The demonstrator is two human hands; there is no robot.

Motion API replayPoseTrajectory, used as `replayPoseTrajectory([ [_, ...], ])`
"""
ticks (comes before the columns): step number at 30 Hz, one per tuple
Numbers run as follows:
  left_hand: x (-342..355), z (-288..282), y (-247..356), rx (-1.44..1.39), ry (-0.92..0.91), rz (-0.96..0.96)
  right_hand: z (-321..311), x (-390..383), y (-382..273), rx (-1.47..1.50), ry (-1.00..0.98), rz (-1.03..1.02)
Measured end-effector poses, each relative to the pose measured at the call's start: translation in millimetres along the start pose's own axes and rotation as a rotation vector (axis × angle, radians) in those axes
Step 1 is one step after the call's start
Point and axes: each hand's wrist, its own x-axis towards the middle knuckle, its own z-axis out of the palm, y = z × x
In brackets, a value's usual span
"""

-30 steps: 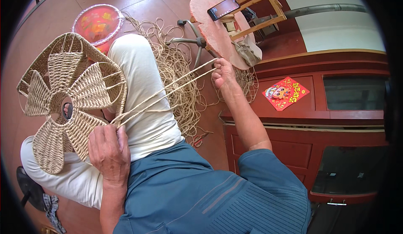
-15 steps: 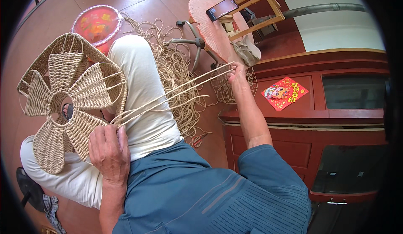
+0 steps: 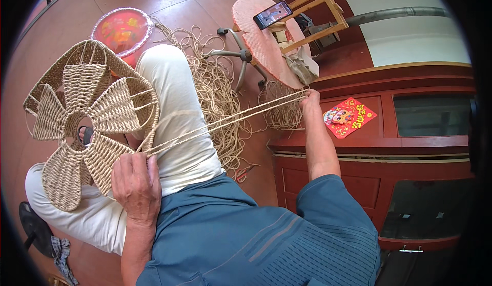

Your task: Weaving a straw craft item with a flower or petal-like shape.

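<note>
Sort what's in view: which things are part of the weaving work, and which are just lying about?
In use: woven flower-shaped frame, cords pulled taut, left hand, right hand, loose cord pile.

Lying about: phone, round stool, red lidded tub, wooden frame, red cabinet.

The person is wearing a short-sleeved blue-grey knit shirt (image 3: 266, 240) with a band of fine ribbed lines running slantwise across the chest. Its right sleeve (image 3: 333, 193) is ending well up the arm from the fingers, leaving the forearm bare down to the right hand (image 3: 310, 100). The left hand (image 3: 134, 181) and its forearm are likewise showing bare, with no ring, watch or bracelet visible near the fingers. Loose off-white cloth trousers (image 3: 177, 111) are covering both legs, creasing softly around the bent knee just beyond the left fingers.
</note>
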Motion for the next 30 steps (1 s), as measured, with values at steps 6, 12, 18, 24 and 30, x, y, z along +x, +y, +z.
replayPoseTrajectory([
  [6, -4.3, -2.5, -4.3, 0.078, -0.011, -0.025, 40.9, -46.0, 46.4, -0.142, 0.081, -0.087],
  [12, 0.4, 2.4, -1.9, 0.034, 0.015, -0.004, 11.1, -67.4, 32.9, -0.551, -0.314, -0.698],
  [18, 4.4, 0.4, 2.6, -0.013, 0.051, 0.018, -21.3, -55.3, 30.6, 0.041, 0.062, 0.031],
  [24, -2.9, 0.9, -3.6, 0.012, 0.049, 0.027, -15.9, -60.7, 32.3, -0.107, -0.063, -0.051],
  [30, 3.4, 10.4, 0.8, -0.001, 0.017, 0.023, -8.6, -42.5, 58.5, -1.232, -0.232, -1.184],
])
